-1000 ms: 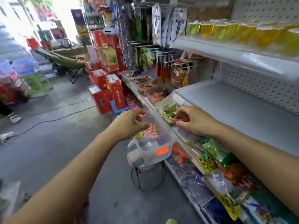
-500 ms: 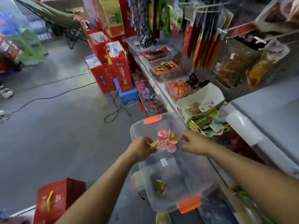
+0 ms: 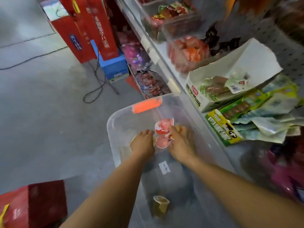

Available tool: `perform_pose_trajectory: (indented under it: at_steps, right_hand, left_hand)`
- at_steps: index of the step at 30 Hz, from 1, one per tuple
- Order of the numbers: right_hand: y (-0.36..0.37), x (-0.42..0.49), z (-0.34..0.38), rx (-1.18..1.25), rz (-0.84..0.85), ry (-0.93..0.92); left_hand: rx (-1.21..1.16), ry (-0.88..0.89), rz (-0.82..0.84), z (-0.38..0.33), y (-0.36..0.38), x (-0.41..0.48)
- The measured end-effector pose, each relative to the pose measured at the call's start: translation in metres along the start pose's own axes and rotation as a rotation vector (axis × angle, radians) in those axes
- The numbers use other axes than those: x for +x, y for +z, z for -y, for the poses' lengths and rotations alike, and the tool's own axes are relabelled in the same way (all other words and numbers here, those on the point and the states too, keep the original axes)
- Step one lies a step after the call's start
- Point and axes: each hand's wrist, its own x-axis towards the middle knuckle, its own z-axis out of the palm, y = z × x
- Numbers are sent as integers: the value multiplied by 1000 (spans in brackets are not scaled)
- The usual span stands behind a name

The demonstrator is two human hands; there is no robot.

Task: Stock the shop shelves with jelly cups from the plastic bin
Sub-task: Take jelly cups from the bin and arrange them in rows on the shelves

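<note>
A clear plastic bin [image 3: 115, 129] with an orange latch [image 3: 146, 105] sits below me beside the shelf. Both my hands are inside it. A cluster of pink and red jelly cups [image 3: 162, 130] lies between them. My left hand [image 3: 142, 143] curls its fingers against the left side of the cluster. From the right, my right hand [image 3: 180, 145] closes over the cups, with a yellowish cup under its fingers. One yellow-brown jelly cup [image 3: 160, 206] lies alone at the near end of the bin.
The white shelf edge [image 3: 164, 63] runs along the right, carrying clear tubs of red sweets [image 3: 187, 51], an open white carton [image 3: 233, 74] and green snack packets [image 3: 263, 112]. Red gift boxes [image 3: 92, 30], a blue box [image 3: 115, 66] and a cable [image 3: 97, 79] are on the concrete floor.
My view has tilted down and closer to the bin. Both hands have gone deeper into it and closed in on the pink cups from either side.
</note>
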Motion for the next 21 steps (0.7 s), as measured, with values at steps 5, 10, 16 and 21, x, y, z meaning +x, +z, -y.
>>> perform_pose_trajectory:
  at_steps: [5,10,16,21]
  right_hand:
    - [10,3,-7,-182,-106,-54]
    - [20,2,-17,-141,73,-75]
    - [33,-4,-15,-17,155,21]
    - [56,-32,-16,-55,303,13]
  left_hand:
    - [272,40,27,-7,12,13]
    - [441,64,106,-12,22,12]
    - [495,90,200,-14,29,3]
    - [585,136,220,-11,39,-10]
